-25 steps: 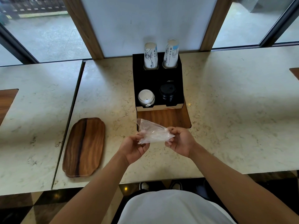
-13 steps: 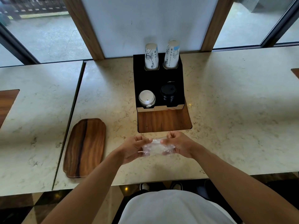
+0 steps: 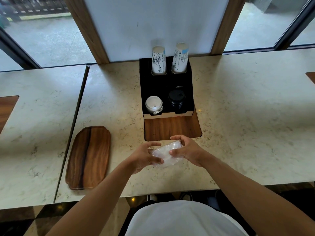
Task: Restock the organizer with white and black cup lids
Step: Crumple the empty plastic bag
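Marble counter [image 3: 238,116], pale with grey veining, spanning the middle band of the frame, with a seam at left of centre dividing it from a second slab. Black organizer [image 3: 166,82], upper centre, set against the white wall panel between two wood-framed windows. Rear row holds two stacks of printed paper cups: left cup stack [image 3: 158,60] and right cup stack [image 3: 180,57], both upside down and leaning slightly. Front row holds the white lids [image 3: 154,105] in the left compartment and the black lids [image 3: 176,99] in the right compartment, each a short stack rising above the organizer's pale front lip. Directly below the organizer in the frame, a wooden inlay panel [image 3: 172,128] sits flush in the counter. Wooden tray [image 3: 88,157], oblong with a dark grain stripe, lies at centre left, well apart from the organizer. Clear plastic bag [image 3: 166,155], crumpled into a compact bundle, is at lower centre just below the inlay's near edge, gripped from both sides: left hand [image 3: 144,159] has fingers curled around the bundle's left end, and right hand [image 3: 187,150] is closed over the right end with the thumb pressing on top. Whether the bundle touches the counter cannot be told, nor can its contents. Both bare forearms enter from the bottom of the frame, above a white shirt [image 3: 184,218] and two shoe tips at the counter's lower edge.
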Available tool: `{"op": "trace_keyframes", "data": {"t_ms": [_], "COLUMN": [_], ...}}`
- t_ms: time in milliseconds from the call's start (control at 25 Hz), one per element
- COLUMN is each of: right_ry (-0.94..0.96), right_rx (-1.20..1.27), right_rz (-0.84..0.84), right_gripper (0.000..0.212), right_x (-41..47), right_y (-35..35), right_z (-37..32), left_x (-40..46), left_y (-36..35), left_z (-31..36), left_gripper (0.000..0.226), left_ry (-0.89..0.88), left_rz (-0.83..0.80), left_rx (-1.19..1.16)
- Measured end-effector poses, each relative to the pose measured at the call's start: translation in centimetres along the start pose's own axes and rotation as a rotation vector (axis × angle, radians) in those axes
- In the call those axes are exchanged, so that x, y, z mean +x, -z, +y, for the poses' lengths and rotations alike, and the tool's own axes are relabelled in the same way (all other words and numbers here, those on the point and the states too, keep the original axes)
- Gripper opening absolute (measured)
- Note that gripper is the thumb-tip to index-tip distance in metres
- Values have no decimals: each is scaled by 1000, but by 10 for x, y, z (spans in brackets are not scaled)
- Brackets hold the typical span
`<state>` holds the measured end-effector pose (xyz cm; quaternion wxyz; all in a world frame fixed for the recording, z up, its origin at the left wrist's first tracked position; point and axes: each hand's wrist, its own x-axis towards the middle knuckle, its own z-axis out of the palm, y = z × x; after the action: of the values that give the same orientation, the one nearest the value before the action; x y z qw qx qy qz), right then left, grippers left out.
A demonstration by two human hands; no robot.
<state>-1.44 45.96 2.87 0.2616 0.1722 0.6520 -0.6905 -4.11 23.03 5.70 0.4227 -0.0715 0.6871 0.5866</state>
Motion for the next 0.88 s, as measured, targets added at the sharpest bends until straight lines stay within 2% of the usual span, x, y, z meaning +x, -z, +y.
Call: {"op": "trace_keyframes", "data": {"t_ms": [200,280,400,520,640,720,800,880], "right_ry": [63,64,58,62,81,104,98,71], "right_rx": [-19,-17,-35,-87,-123,-194,-207,-141], "right_rz": [15,20,12,-50,-67,21,128,159], "right_gripper": [60,61,63,67,66,69,77,72], "right_x": [-2,-3,-6,-8,-7,-6,-4,-5], "right_y": [-3,-3,-2,-1,-7,-12,-16,-19], "right_z": [-1,-2,-4,-5,-5,-5,-2,0], "left_x": [1,2,3,2,3,3,4,4], "left_y": [-7,-7,-4,-2,-3,-7,-12,-15], "left_z": [0,-2,-4,-2,-2,-4,-5,-6], "left_gripper": [55,53,54,38,37,46,49,45], "left_ry": [-76,-80,-28,64,58,11,-29,-57], "left_rz": [74,71,-25,-96,-55,-4,134,255], "left_rx": [45,68,60,-41,3,22,-15,-84]}}
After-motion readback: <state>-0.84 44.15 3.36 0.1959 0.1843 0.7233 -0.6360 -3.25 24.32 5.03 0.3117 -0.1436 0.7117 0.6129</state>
